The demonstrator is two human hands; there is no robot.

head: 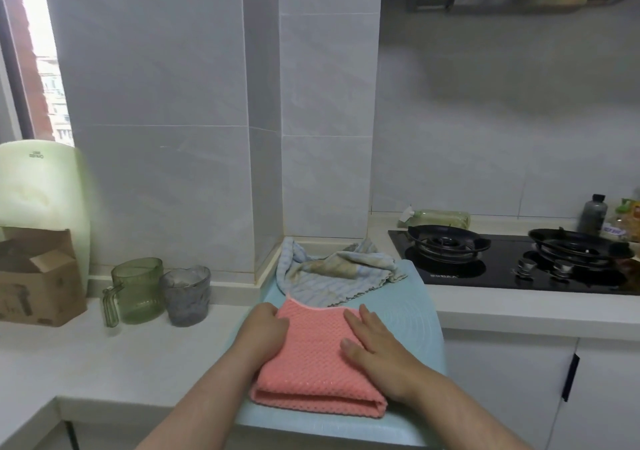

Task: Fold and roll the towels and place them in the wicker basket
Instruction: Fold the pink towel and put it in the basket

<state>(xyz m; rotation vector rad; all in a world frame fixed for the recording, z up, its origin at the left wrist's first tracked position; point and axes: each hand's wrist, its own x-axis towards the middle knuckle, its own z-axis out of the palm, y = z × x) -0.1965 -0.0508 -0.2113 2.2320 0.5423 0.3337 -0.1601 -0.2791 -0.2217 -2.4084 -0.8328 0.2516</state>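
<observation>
Left hand (pixel 266 328) gripped the edge of the pink towel (pixel 311 366), folded on the bench mat (pixel 415 325), right hand (pixel 374 349) pressing flat on it; rolling, the crumpled blue towel (pixel 332 276) and the unseen basket seemingly remained.

Green pitcher (pixel 138 290) beside grey glass (pixel 187 295) (touching); cardboard box (pixel 38 276) left.

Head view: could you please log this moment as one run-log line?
left hand grips folded pink waffle-weave towel | right hand flat on it | crumpled blue striped towel behind
</observation>
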